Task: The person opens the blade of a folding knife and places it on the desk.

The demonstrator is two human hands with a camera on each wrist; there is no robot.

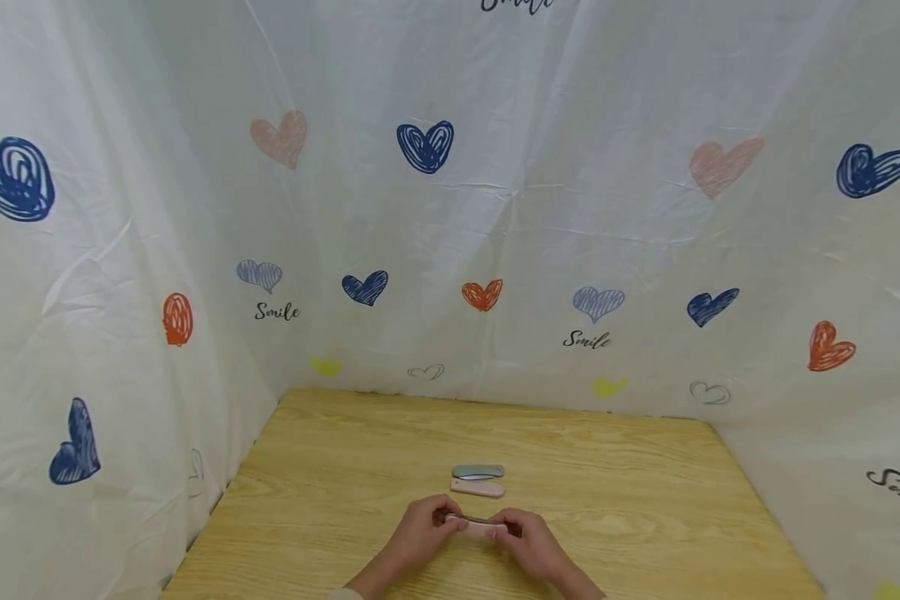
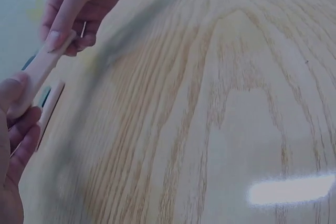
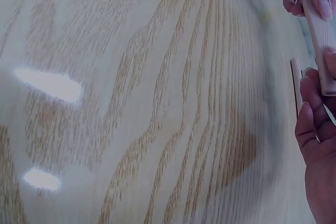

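Observation:
A pale pink folding knife (image 1: 477, 528) is held level between both hands, low over the near part of the table. My left hand (image 1: 420, 531) pinches its left end between thumb and fingers. At the other end, my right hand (image 1: 534, 546) grips it the same way. The left wrist view shows the smooth flat pink handle (image 2: 38, 74), with a thumb pressed on each end. A dark strip runs along its far edge. Just beyond the hands lie a grey folding knife (image 1: 477, 471) and a second pink folding knife (image 1: 477, 488), side by side.
The wood-grain table (image 1: 330, 467) spreads out on both sides of the hands. A white curtain (image 1: 525, 225) printed with hearts and "Smile" hangs around its back and sides.

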